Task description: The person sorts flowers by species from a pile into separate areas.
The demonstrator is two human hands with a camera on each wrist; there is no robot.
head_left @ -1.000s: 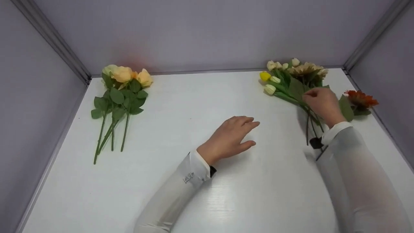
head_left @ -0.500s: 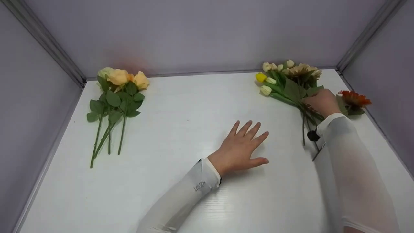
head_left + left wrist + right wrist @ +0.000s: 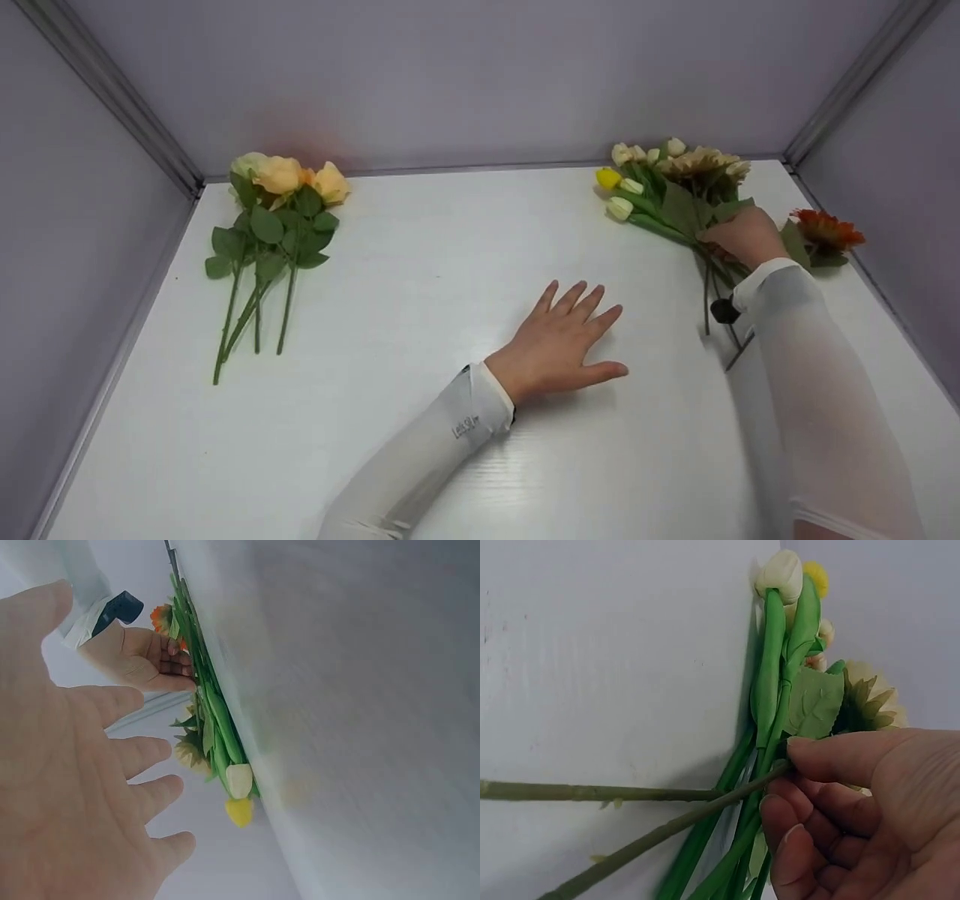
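Observation:
My right hand (image 3: 746, 236) pinches a brownish-green flower stem (image 3: 675, 825) between thumb and curled fingers. That stem crosses a bundle of tulips, whose white tulip (image 3: 780, 576) and yellow tulip (image 3: 608, 178) heads point to the back. Beige sunflower-like blooms (image 3: 701, 161) lie beside the tulips; which bloom the pinched stem bears is hidden by leaves and hand. An orange flower (image 3: 829, 229) lies just right of the right hand. My left hand (image 3: 559, 341) is palm down over the middle of the white table, fingers spread, holding nothing; whether it touches the table I cannot tell.
Several peach and pale roses (image 3: 281, 176) with green leaves lie at the back left, stems toward the front. Grey-lilac panels (image 3: 480, 82) stand along the back and both sides of the white table (image 3: 420, 247).
My left hand has shifted slightly right and toward the front, and its fingers have spread flat. My right hand has lowered a little onto the stems. The flowers lie nearly as before.

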